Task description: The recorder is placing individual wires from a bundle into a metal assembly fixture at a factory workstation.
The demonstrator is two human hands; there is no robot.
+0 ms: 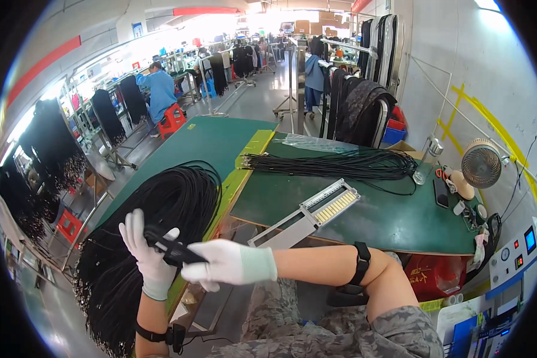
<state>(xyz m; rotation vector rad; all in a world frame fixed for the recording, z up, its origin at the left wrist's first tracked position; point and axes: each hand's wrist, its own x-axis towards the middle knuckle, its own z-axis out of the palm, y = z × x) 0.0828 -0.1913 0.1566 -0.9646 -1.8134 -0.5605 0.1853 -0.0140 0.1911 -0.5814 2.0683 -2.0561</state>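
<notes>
Both my hands wear white gloves and meet over the near edge of the large pile of black cords. Across the palm of my left hand (146,256) lies a short black strap-like piece (172,249), between the raised fingers and the thumb. My right hand (224,262) is closed on the piece's right end, fingers pointing left. What exactly the piece is cannot be made out. The pile of black cords (161,197), with small shiny tips, hangs over the left table's front. A second bundle of black cords (334,164) lies stretched out on the right-hand green table (400,221).
A metal frame with cream bars (334,206) juts over the table's near edge. At the right are a fan (482,164), a phone (440,193) and a control box (515,253). A red bag (435,277) sits below. Racks of black goods and other people stand beyond.
</notes>
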